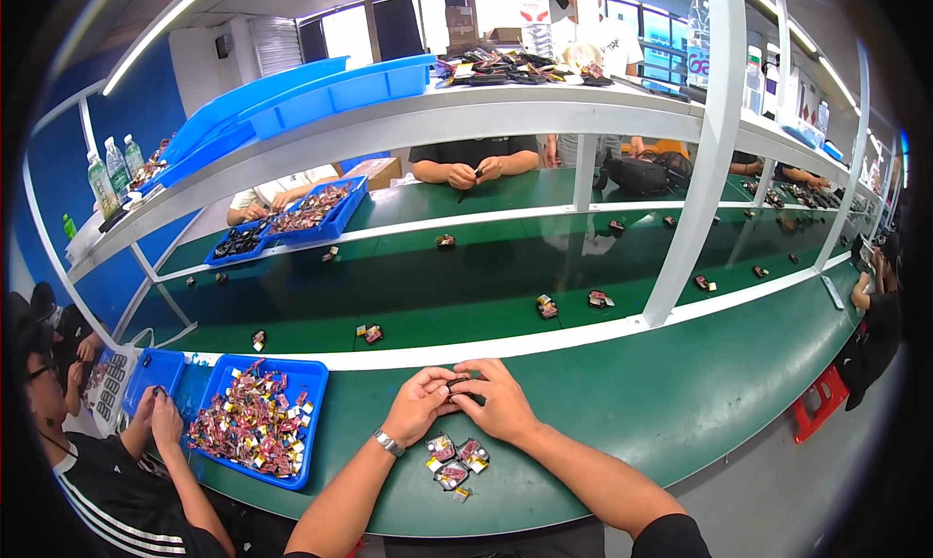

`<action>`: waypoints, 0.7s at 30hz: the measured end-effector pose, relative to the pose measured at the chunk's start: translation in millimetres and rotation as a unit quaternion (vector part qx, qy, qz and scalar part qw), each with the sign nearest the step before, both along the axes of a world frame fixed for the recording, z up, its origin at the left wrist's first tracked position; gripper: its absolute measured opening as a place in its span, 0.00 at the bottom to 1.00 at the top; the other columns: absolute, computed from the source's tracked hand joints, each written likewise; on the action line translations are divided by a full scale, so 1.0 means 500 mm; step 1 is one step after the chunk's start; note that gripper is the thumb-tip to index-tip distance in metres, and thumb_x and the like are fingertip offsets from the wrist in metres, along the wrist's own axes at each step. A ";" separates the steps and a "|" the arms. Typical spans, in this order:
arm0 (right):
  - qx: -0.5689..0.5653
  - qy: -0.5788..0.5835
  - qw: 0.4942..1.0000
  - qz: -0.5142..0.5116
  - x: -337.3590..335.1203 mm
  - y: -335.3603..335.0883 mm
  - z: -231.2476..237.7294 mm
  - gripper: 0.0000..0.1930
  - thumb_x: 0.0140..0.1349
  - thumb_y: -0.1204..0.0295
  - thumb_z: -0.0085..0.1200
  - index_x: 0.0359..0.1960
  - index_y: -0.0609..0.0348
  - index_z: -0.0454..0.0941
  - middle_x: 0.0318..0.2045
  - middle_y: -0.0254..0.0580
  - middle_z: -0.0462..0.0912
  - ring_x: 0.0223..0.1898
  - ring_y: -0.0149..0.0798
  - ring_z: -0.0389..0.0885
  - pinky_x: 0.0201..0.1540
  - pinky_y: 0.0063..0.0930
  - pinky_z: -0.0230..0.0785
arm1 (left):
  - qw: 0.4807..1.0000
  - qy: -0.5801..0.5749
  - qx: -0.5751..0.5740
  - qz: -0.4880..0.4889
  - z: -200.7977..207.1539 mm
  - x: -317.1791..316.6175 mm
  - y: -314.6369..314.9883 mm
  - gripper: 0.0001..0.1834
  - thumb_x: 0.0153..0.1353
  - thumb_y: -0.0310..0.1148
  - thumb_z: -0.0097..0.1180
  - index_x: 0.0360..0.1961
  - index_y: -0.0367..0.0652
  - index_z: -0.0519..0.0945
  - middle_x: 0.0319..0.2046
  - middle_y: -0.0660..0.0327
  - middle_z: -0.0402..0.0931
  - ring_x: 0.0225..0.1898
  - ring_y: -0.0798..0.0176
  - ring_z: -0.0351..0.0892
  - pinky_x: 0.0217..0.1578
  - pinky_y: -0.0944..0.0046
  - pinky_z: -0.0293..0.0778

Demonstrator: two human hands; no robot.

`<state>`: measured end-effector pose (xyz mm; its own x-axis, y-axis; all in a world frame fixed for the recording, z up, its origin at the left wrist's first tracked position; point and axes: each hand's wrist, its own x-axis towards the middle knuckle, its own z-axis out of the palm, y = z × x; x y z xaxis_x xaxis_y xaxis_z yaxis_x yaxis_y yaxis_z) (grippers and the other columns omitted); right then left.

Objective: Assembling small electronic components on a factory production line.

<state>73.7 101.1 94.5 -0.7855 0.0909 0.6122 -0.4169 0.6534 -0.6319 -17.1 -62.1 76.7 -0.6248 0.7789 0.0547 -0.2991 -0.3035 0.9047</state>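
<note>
At the green bench (603, 402) my left hand (416, 404) and my right hand (498, 402) meet, fingers closed together around a small dark part with a reddish top (457, 387). Fingers cover most of it, so its exact kind does not show. A wristwatch (389, 443) circles my left wrist. Just below my hands lies a small group of dark-cased electronic parts (450, 475) with reddish wiring and white and yellow tabs. To the left of my left forearm stands a blue tray (319, 402) heaped with similar reddish parts.
Behind a white rail, similar parts (547, 307) lie scattered along a green belt (466, 276). A white post (695, 169) rises at right, under a shelf holding blue bins (340, 96). A co-worker (126, 480) sits close at left; others work across the line.
</note>
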 end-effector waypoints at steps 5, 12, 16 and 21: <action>0.000 -0.002 1.000 -0.001 0.000 -0.002 0.000 0.07 0.52 0.75 0.63 0.34 0.56 0.85 0.49 0.38 0.79 0.53 0.44 0.74 0.51 0.34 0.72 | 1.000 -0.003 -0.002 0.005 -0.004 -0.001 0.001 0.12 0.67 0.26 0.52 0.50 0.40 0.71 0.56 0.51 0.74 0.53 0.60 0.78 0.52 0.59 0.78; 0.021 0.022 0.999 -0.008 0.007 -0.008 0.016 0.07 0.52 0.76 0.61 0.34 0.60 0.84 0.51 0.42 0.78 0.56 0.48 0.72 0.57 0.38 0.67 | 1.000 0.002 -0.008 0.013 -0.005 -0.003 -0.003 0.11 0.66 0.26 0.53 0.49 0.39 0.72 0.56 0.51 0.74 0.54 0.59 0.77 0.54 0.56 0.77; 0.002 0.029 0.999 -0.018 0.004 -0.015 0.002 0.07 0.51 0.76 0.63 0.33 0.58 0.84 0.51 0.41 0.79 0.55 0.47 0.72 0.57 0.38 0.68 | 1.000 -0.008 -0.006 0.014 -0.011 -0.003 -0.003 0.12 0.65 0.27 0.55 0.49 0.39 0.72 0.55 0.52 0.74 0.54 0.59 0.77 0.54 0.55 0.77; 0.049 0.064 0.996 -0.030 0.005 -0.015 0.013 0.09 0.47 0.78 0.64 0.33 0.59 0.84 0.49 0.41 0.79 0.54 0.47 0.73 0.54 0.37 0.70 | 1.000 -0.009 0.007 0.013 -0.004 0.000 -0.003 0.11 0.66 0.26 0.54 0.48 0.40 0.72 0.54 0.52 0.74 0.54 0.59 0.77 0.54 0.55 0.77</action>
